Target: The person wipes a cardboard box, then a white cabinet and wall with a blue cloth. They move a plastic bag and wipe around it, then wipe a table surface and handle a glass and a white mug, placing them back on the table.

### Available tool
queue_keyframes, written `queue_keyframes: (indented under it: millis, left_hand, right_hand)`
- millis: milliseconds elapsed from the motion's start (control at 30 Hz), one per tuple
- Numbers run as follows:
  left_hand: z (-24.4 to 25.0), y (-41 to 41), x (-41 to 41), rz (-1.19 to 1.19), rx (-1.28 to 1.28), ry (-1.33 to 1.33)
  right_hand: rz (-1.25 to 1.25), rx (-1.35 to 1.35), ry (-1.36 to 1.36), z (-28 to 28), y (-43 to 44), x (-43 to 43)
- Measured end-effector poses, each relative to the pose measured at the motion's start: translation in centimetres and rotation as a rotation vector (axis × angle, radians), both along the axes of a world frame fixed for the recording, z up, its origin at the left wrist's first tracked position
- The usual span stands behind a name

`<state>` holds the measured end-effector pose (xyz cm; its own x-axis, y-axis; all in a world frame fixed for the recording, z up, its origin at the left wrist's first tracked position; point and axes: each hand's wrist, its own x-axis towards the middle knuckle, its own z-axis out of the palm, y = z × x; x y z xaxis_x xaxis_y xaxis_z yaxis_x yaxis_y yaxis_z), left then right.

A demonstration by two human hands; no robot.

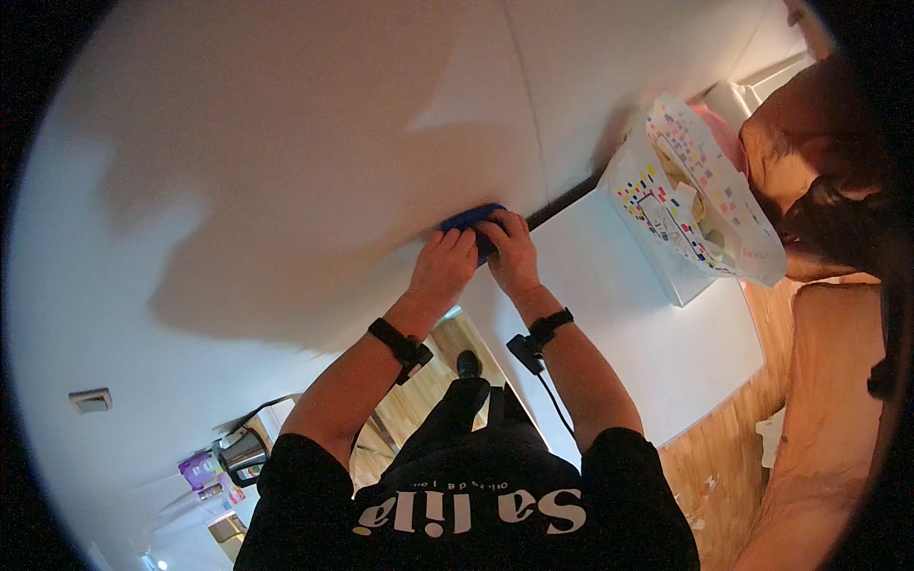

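Against the pale wall, at the middle of the view, is a dark blue item, perhaps a cloth; its exact kind cannot be told. My left hand rests on its lower edge, fingers bent over it. Close beside it, my right hand holds the same blue item with curled fingers. Both wrists wear black straps with small devices, and a black cable hangs from the one on the right of the view. The palms and the fingertips' undersides are hidden.
A white tabletop lies to the right, bearing a plastic bag with coloured squares. Brown upholstered seating stands beyond it. At lower left are a metal kettle and a purple package; a switch is on the wall.
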<state>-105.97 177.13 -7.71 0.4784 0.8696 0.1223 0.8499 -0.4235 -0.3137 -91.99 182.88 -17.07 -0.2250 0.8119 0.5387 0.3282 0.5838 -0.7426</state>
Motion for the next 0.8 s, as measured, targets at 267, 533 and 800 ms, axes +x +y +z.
queue_keyframes:
  millis: [267, 533, 800]
  left_hand:
    - [10.4, -4.5, -1.3, 0.088, 0.304, -0.174]
    - [2.4, -10.3, -7.7, 0.231, -0.016, -0.201]
    - [13.5, -13.0, -7.6, 0.159, 0.400, -0.326]
  right_hand:
    - [0.104, 0.280, 0.128, 11.2, -0.7, -2.7]
    - [0.260, 0.110, -0.107, 3.9, -6.3, -7.1]
    - [0.180, 0.344, 0.072, 17.4, -7.2, -8.7]
